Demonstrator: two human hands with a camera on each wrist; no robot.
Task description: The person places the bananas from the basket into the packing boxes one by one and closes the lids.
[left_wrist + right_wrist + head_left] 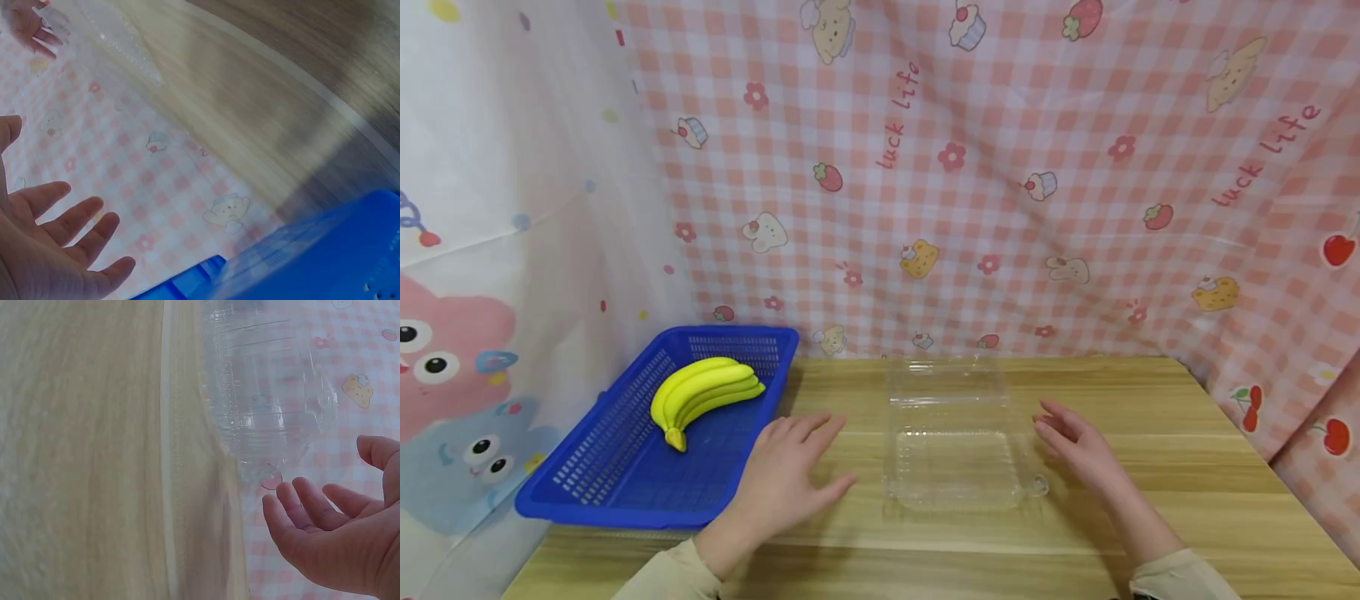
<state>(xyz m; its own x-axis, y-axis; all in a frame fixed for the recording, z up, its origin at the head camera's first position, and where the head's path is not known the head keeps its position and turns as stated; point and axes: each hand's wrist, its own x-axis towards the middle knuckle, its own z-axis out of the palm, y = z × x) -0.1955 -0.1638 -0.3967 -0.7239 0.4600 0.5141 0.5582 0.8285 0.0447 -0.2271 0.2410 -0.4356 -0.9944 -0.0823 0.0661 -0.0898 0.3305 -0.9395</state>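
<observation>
A clear plastic clamshell box [958,471] lies on the wooden table, its lid [947,379] raised at the back. My left hand [786,471] hovers between this box and a blue basket [625,515], thumb and fingers spread with nothing in them. To the right of the box is my right hand [1082,450], its fingers loosely extended and holding nothing. Both hands also look bare in their wrist views, the left hand [62,244] near the basket wall and the right hand [337,531] beside the clear box [262,381]. A bunch of yellow bananas [703,396] rests inside the basket.
The wooden table [1150,408] ends at a pink checked cloth [1022,217] hanging behind it. A white printed curtain [550,250] hangs close to the basket on the left.
</observation>
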